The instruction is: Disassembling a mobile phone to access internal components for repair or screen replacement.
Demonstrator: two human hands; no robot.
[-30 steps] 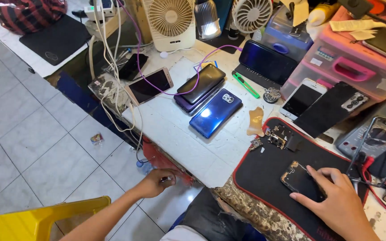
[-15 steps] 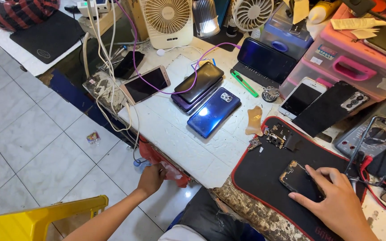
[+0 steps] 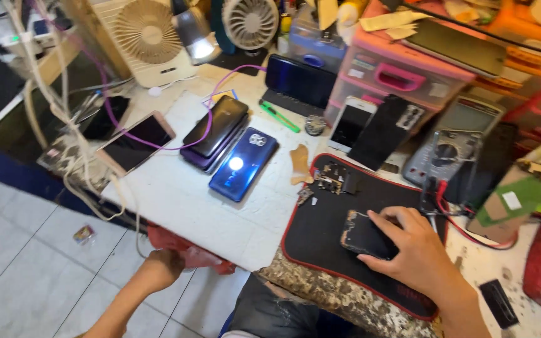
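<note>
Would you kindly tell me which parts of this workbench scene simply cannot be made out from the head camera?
- Left hand: its fingers reach under the table edge into a red cloth; grip hidden.
- Opened phone: the right hand covers its far end.
- Multimeter: dial settings too small to read.
- Small parts on the black mat: too tiny to identify.

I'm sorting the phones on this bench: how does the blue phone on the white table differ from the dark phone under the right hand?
The blue phone lies untouched on the white table; the dark phone lies on the black mat under the right hand. The blue phone's glossy back looks intact, while the dark phone's edges look worn and chipped. The blue phone shows whole; the dark phone is partly covered. Both lie flat.
</note>
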